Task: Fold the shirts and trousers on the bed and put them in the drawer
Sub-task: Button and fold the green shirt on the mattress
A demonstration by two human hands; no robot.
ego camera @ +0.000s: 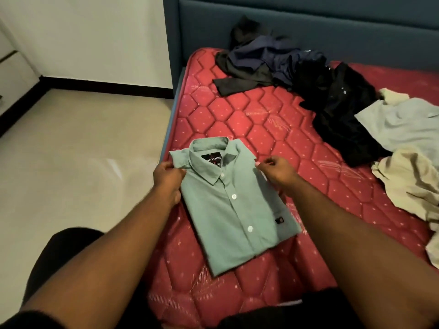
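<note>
Forearms, two, bare, enter from the lower edge and converge on the item in hand. Green shirt (234,210): buttoned, folded to a neat rectangle, collar uppermost, lying flat on the near corner of the red quilted mattress (249,115), close to its left edge. Left hand (167,179): fingers curled, pinching the shirt's left shoulder fold by the collar. Right hand (276,170): fingers drawn together, pinching the right shoulder edge. Judged purpose of the paired hold: squaring the fold or readying a lift, so the rectangle keeps its shape; folding of this piece appears complete, stowing not yet done. Outward, unfolded stock: heap of navy and charcoal garments (263,65) near the headboard (308,22); black garment (339,110) just beside it; pale blue shirt (401,124) and beige garment (411,186) at the right, overlapping one another. Whether each is shirt or trousers cannot be told from the crumpled state. Cut off: the beige and pale pieces run past the right frame edge. Hidden: the shirt's sleeves, tucked beneath. White furniture (11,67) at far left is partly visible; whether it is the drawer cannot be confirmed. Collar label text is too small to read.
</note>
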